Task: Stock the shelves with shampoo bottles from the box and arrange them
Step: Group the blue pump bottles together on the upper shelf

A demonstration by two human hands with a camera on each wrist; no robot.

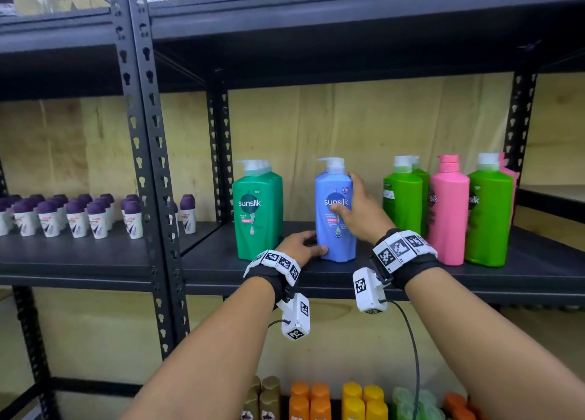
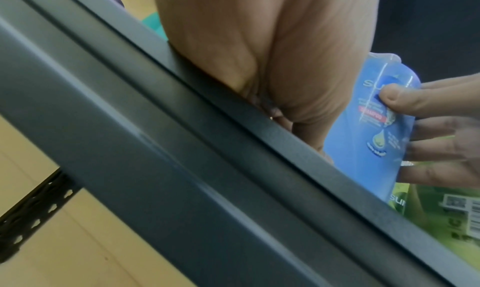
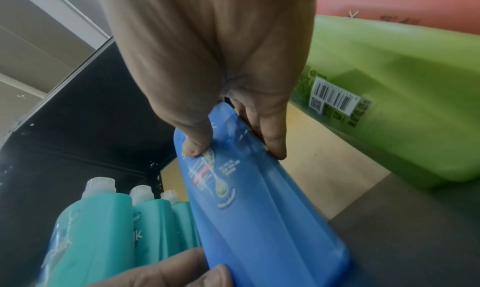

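Note:
A blue shampoo bottle (image 1: 327, 229) (image 2: 363, 127) (image 3: 259, 219) stands upright on the dark middle shelf (image 1: 215, 261). My right hand (image 1: 351, 198) (image 3: 221, 65) grips its body, thumb on the front label and fingers round the right side. My left hand (image 1: 304, 245) (image 2: 259, 55) holds the bottle's base from the left, thumb on the lower front. A row of teal-green bottles (image 1: 258, 210) (image 3: 103, 230) stands to the left. Light green bottles (image 1: 402, 198), a pink bottle (image 1: 449, 210) and another green bottle (image 1: 489, 210) stand to the right. No box is in view.
Small purple-capped roll-ons (image 1: 72, 217) fill the neighbouring shelf on the left, past a perforated upright post (image 1: 148, 166). Orange and yellow bottles (image 1: 316, 400) sit on the shelf below. Gaps of bare shelf lie on both sides of the blue bottle.

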